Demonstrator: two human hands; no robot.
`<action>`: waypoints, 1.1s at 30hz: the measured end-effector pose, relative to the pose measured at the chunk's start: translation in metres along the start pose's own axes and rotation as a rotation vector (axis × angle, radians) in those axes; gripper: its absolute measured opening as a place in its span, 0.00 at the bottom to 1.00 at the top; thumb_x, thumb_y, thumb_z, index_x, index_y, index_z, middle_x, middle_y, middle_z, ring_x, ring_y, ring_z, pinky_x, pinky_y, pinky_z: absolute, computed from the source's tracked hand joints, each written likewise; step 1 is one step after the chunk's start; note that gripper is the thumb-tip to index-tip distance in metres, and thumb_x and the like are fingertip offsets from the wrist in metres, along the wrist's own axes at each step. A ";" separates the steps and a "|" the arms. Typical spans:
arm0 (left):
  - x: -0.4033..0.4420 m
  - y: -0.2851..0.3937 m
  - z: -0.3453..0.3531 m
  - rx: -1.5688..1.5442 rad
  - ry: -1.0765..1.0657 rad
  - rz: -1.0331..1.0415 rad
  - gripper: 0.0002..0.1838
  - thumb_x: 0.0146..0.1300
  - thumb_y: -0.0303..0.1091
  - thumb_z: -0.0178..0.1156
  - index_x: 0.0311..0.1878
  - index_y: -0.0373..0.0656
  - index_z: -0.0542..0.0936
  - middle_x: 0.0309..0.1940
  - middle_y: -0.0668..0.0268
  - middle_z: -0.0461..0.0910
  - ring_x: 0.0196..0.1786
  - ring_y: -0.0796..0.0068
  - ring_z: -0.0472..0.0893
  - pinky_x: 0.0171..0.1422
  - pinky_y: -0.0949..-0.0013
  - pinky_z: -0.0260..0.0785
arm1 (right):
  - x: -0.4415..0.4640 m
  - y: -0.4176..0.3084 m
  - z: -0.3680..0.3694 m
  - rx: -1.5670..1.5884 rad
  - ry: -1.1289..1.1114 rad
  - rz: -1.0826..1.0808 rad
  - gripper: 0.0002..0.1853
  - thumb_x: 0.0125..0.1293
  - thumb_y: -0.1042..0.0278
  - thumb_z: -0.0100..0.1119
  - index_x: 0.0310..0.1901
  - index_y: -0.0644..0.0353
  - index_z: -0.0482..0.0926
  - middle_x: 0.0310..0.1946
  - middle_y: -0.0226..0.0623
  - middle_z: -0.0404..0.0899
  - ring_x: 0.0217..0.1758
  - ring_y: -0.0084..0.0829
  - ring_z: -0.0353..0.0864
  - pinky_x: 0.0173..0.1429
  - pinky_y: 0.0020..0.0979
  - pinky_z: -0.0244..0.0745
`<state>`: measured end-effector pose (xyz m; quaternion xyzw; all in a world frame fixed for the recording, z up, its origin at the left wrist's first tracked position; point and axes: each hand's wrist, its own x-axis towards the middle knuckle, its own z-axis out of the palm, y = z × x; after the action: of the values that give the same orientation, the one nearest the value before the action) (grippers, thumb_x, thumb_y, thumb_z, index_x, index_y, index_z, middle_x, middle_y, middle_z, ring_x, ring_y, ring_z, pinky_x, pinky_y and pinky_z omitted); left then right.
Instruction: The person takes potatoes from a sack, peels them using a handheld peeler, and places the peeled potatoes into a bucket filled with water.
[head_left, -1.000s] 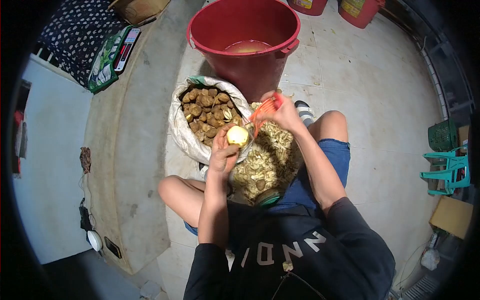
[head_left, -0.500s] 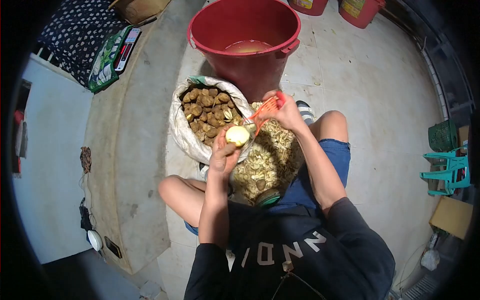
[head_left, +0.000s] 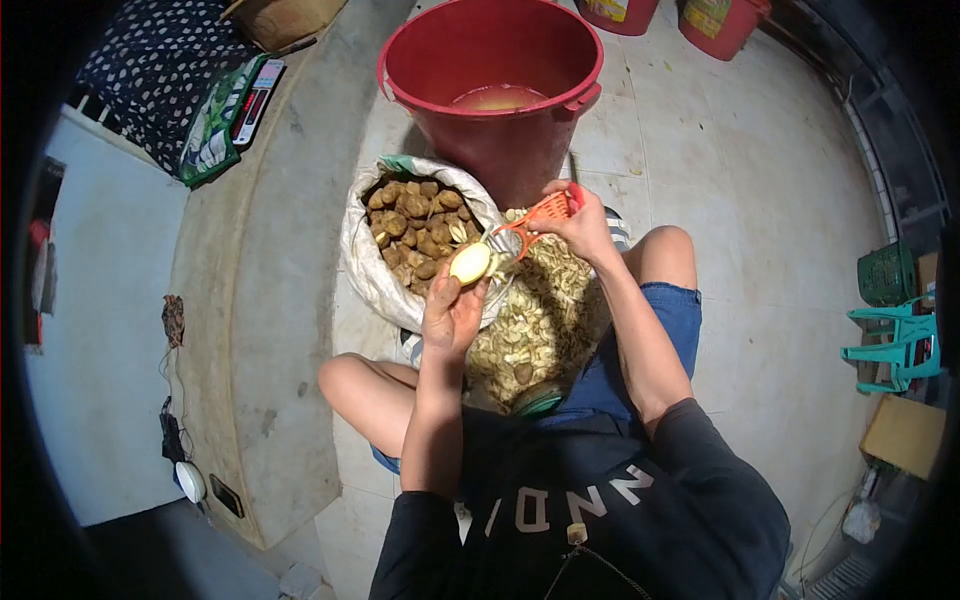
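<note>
My left hand point(head_left: 452, 316) grips a pale, peeled potato point(head_left: 470, 263) by its lower end. Wrapped round the handle of an orange peeler point(head_left: 546, 212) is my right hand point(head_left: 580, 225). The peeler's head sits just right of the potato; whether the blade touches it I cannot tell. Left of both hands, a white sack point(head_left: 366, 262) with its rim rolled down holds many brown, unpeeled potatoes point(head_left: 412, 222). Below the peeler, a heap of pale peelings point(head_left: 535, 310) lies between my legs, with a brown potato point(head_left: 523, 373) on it.
A large red bucket point(head_left: 490, 130) with some liquid in it stands beyond the sack. Two smaller red buckets point(head_left: 722, 25) are at the back. A raised concrete ledge point(head_left: 285, 300) runs along the left; a teal stool point(head_left: 895, 345) and green basket point(head_left: 885, 275) stand far right.
The peeler has shifted slightly right, away from the potato. The potato has turned in my left hand and now looks longer and tilted.
</note>
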<state>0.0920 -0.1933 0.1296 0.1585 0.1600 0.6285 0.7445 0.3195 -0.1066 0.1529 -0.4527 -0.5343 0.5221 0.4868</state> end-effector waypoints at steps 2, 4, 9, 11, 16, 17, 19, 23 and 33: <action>0.002 0.007 0.011 -0.043 0.200 -0.062 0.18 0.68 0.35 0.55 0.54 0.33 0.74 0.46 0.55 0.78 0.51 0.61 0.79 0.57 0.62 0.75 | 0.002 0.008 0.001 -0.009 0.017 0.015 0.24 0.48 0.74 0.79 0.45 0.62 0.75 0.32 0.27 0.79 0.38 0.18 0.78 0.43 0.25 0.76; 0.009 0.001 -0.029 -0.107 0.205 -0.067 0.17 0.67 0.37 0.53 0.53 0.34 0.74 0.42 0.57 0.78 0.45 0.64 0.79 0.49 0.65 0.73 | -0.001 0.008 0.010 -0.073 -0.079 -0.061 0.24 0.48 0.75 0.79 0.45 0.63 0.74 0.32 0.28 0.80 0.38 0.18 0.79 0.44 0.25 0.76; 0.011 0.000 -0.031 -0.024 0.218 -0.017 0.10 0.65 0.36 0.49 0.39 0.40 0.74 0.28 0.66 0.75 0.25 0.75 0.72 0.24 0.76 0.62 | -0.016 0.000 0.038 0.062 -0.105 0.032 0.25 0.47 0.72 0.80 0.45 0.61 0.76 0.33 0.27 0.79 0.37 0.18 0.76 0.43 0.25 0.74; 0.012 -0.009 -0.019 0.108 0.444 0.054 0.08 0.65 0.34 0.48 0.35 0.41 0.72 0.26 0.65 0.73 0.21 0.78 0.71 0.19 0.77 0.59 | -0.021 -0.002 0.046 -0.207 -0.141 -0.114 0.22 0.50 0.73 0.78 0.45 0.62 0.75 0.34 0.28 0.80 0.38 0.19 0.77 0.45 0.25 0.75; 0.009 -0.008 -0.001 0.357 0.237 0.211 0.06 0.63 0.28 0.48 0.32 0.38 0.73 0.25 0.63 0.74 0.19 0.76 0.71 0.17 0.75 0.61 | -0.008 -0.004 0.028 0.090 -0.168 0.081 0.25 0.50 0.72 0.78 0.47 0.64 0.75 0.36 0.27 0.78 0.41 0.18 0.76 0.47 0.24 0.74; 0.006 -0.010 -0.001 0.450 0.241 0.286 0.06 0.62 0.28 0.49 0.32 0.38 0.73 0.25 0.63 0.74 0.19 0.76 0.70 0.17 0.75 0.61 | -0.013 -0.001 0.035 0.059 -0.247 -0.067 0.24 0.50 0.72 0.78 0.46 0.63 0.75 0.35 0.27 0.79 0.39 0.19 0.77 0.46 0.24 0.74; 0.016 -0.013 -0.007 0.724 0.124 0.563 0.06 0.60 0.28 0.50 0.31 0.37 0.74 0.24 0.63 0.74 0.19 0.75 0.71 0.18 0.74 0.63 | -0.013 0.001 0.035 -0.057 -0.252 -0.040 0.24 0.49 0.72 0.79 0.46 0.63 0.76 0.36 0.26 0.78 0.39 0.18 0.75 0.46 0.25 0.72; 0.010 -0.008 -0.013 0.114 0.091 0.101 0.09 0.62 0.33 0.50 0.32 0.38 0.74 0.23 0.61 0.75 0.19 0.71 0.73 0.19 0.74 0.63 | -0.005 -0.001 0.026 0.041 -0.111 0.120 0.29 0.45 0.71 0.81 0.49 0.65 0.76 0.35 0.28 0.78 0.42 0.17 0.76 0.48 0.24 0.73; 0.019 -0.020 0.037 -0.117 0.845 -0.033 0.12 0.60 0.40 0.47 0.31 0.45 0.76 0.20 0.68 0.70 0.14 0.75 0.62 0.18 0.72 0.55 | -0.024 0.002 0.048 -0.276 -0.118 -0.200 0.25 0.48 0.76 0.78 0.47 0.64 0.76 0.37 0.30 0.79 0.41 0.18 0.77 0.47 0.25 0.76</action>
<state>0.1289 -0.1793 0.1536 -0.1579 0.4175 0.6343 0.6312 0.2745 -0.1364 0.1504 -0.4286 -0.6709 0.4184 0.4372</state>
